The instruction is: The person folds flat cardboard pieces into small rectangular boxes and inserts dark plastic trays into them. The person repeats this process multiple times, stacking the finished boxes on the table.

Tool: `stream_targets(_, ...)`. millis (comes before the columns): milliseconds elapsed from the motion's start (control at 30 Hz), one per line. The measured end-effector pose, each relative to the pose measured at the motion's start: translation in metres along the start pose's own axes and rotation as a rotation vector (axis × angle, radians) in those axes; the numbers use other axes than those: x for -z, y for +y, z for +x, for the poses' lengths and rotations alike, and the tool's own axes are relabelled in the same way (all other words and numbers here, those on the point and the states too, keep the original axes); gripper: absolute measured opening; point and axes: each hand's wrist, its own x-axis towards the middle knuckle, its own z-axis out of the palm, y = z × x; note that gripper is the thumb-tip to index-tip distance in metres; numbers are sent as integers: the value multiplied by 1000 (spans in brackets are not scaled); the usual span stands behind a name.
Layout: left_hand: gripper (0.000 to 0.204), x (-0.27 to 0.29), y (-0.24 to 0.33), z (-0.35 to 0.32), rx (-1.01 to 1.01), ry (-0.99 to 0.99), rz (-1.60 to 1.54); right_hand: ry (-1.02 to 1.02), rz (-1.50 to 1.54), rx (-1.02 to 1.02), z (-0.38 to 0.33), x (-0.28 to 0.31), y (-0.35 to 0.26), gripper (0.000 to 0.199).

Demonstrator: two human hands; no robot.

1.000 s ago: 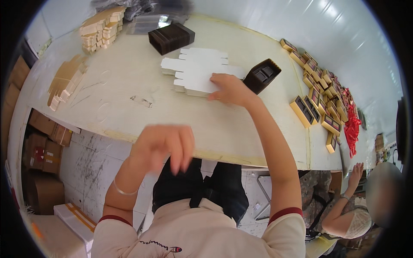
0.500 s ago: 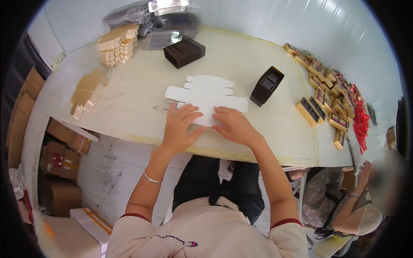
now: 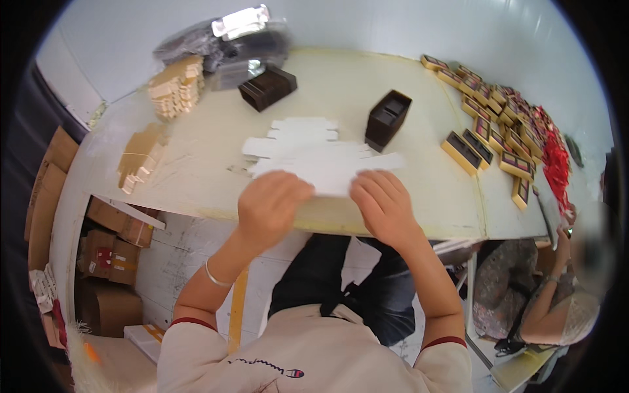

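In front of me lies a flat, unfolded cardboard box blank, white side up, with flaps at its far end and sides. My left hand is closed on its near left edge, the fingers curled over it. At the near right edge my right hand grips the same blank, with its thumb hidden. The near edge seems lifted a little off the table. Beyond the blank are two dark brown stacks of trays: one stack lies on its side, and the other stands slightly to the right.
Gold box blanks lie in a tall pile and a low pile on the left. Clear plastic bags sit behind. Small gold boxes and red ribbons crowd the right. A person sits at the lower right; cartons fill a shelf below.
My hands have moved apart and closed from a spread position onto the near edge of the blank. The blank is shifted and turned slightly.
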Motion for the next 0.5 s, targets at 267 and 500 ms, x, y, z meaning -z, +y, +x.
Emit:
stream_targets(267,18,-77,77,-31,88,-268,-422,-275,36,-354,-123,67,-10,21)
stream_targets(500,6,-131,57,-15,372,-393,-574,-136,175,-896,-126,32,21,15)
